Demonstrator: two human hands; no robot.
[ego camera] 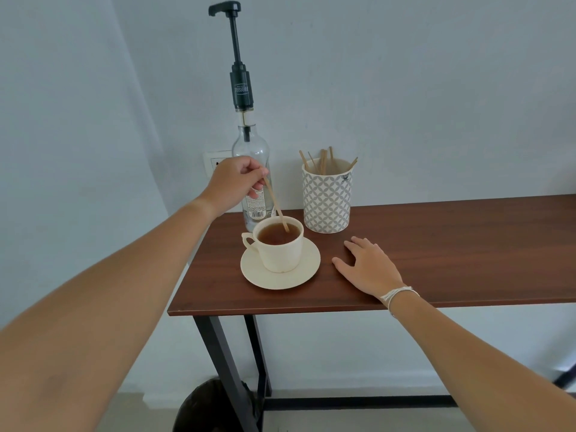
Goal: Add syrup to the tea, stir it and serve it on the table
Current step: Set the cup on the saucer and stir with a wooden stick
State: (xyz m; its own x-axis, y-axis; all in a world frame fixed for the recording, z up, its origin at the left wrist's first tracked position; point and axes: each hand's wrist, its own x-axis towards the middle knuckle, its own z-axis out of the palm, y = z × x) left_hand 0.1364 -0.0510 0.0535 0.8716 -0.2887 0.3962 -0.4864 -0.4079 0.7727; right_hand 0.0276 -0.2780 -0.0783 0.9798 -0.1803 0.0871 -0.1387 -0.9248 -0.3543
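At the far left of the desk (436, 251), the left hand (232, 185) hovers above and left of the cup, its fingers (255, 173) curled in and pinching the top of a thin wooden stir stick (276, 202). The stick slants down to the right and its lower end is under the surface of the tea (276, 233). Just behind the hand stands the clear glass syrup bottle (252, 157), tall black pump (238, 57) fitted on top, close to the wall; how much syrup it holds I cannot tell.

The cream teacup (280, 247) sits on its matching saucer (280, 275) near the desk's left end, handle pointing left, filled well up with brown tea. Stirring looks to be the step in hand.

Right of the bottle and beyond the cup is a patterned holder (326, 198) with spare stir sticks standing in it. Farther right, the right hand (369, 266) lies palm down on the desk, fingers loosely spread, holding nothing, near the saucer but not touching it.

The stick is likely light and a little bendy, so a gentle pinch near the top suits it. Cup and saucer are probably ceramic, breakable and smooth; with the tea this high, carrying by the saucer rim with both hands, kept level, seems safest, since the cup may slide.
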